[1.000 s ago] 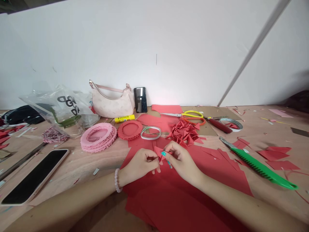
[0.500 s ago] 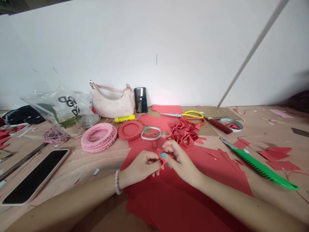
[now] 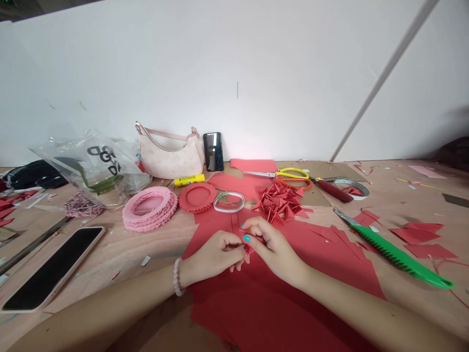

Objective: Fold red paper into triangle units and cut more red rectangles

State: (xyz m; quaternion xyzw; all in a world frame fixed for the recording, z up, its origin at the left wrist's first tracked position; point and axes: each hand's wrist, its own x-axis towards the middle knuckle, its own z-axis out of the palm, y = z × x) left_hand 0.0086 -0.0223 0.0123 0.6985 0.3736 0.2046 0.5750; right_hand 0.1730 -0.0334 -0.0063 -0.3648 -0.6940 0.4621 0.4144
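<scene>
Between the fingertips of both hands is a small piece of red paper (image 3: 252, 238), mostly hidden by the fingers. My left hand (image 3: 220, 252) pinches its lower left side, closed on it. From the right, my right hand (image 3: 274, 249) grips it with thumb and forefinger, the thumbnail painted turquoise. Beneath both hands lie large red paper sheets (image 3: 293, 303). Just beyond sits a heap of folded red paper pieces (image 3: 280, 200). A roll of tape (image 3: 229, 201) lies ahead of my left hand, beside a scalloped red paper ring (image 3: 198, 197).
Left are stacked pink paper rings (image 3: 150, 208), a phone (image 3: 54, 269) and a plastic bag (image 3: 98, 161). A glue stick (image 3: 189, 180), handbag (image 3: 170, 156) and second phone (image 3: 213, 151) stand behind. Scissors (image 3: 291, 174), another tape roll (image 3: 361, 189) and a green-handled cutter (image 3: 395, 249) lie right.
The red paper has turned or been pressed down, so less of it shows between my fingers. My right fingers have curled in slightly closer to my left hand.
</scene>
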